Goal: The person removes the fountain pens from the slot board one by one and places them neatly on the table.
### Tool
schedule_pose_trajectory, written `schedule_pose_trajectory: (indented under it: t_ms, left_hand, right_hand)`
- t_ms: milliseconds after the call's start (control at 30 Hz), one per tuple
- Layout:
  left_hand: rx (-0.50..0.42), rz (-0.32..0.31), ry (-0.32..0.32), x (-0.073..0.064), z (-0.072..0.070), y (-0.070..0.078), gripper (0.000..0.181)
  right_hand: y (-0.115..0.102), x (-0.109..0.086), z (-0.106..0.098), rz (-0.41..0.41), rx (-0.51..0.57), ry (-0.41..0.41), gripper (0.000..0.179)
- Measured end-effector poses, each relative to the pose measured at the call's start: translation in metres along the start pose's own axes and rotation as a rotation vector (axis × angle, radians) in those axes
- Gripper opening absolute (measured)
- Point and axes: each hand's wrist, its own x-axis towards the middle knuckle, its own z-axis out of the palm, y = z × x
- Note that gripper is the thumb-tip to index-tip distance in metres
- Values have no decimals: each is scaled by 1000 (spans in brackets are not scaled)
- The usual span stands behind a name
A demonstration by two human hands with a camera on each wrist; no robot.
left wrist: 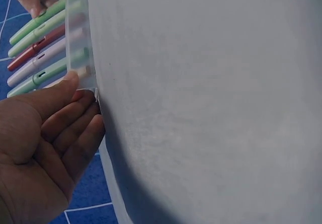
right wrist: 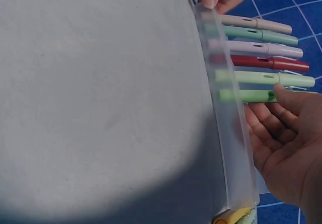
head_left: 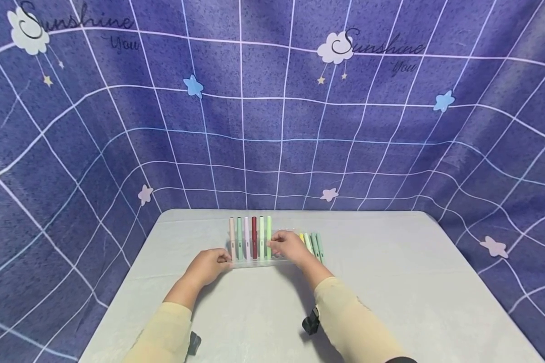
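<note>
1. Bright green pen (head_left: 269, 238): rightmost in a row of six, lower end behind the translucent front strip of the clear holder (right wrist: 234, 153).
2. Right hand (head_left: 287, 246): pinching bright green pen from its right side, thumb on the barrel; pen lies at the fingertips, beside the pale green pen (head_left: 261, 237).
3. Left hand (head_left: 210, 265): gripping holder's left end, thumb on the strip, near the beige pen (head_left: 232, 238).
4. Further pens (head_left: 317, 246), yellow and greens: grouped just right of right hand.
5. Surface: white table (head_left: 390, 282).
</note>
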Motion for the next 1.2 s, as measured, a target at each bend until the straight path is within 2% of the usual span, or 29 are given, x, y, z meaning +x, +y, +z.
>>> schedule_pose_trajectory:
  t_ms: [267,400,667,933,1200]
  left_hand:
    - [1,14,5,-1,0,2,9]
    - [-1,12,7,-1,-1,2,9]
    - [-1,12,2,0,0,1,9]
    - [-3,12,3,-1,-2,2,9]
    - [-3,11,4,-2,-3,3,9]
  right_hand:
    - [2,-2,-2,-33,7,41,14]
    - [-2,-6,-9,-56,48,55,17]
    - [-10,-14,-36,-105,276,58,22]
    - [7,-22,-77,-36,328,130,23]
    - [29,-32,-102,22,314,152,24]
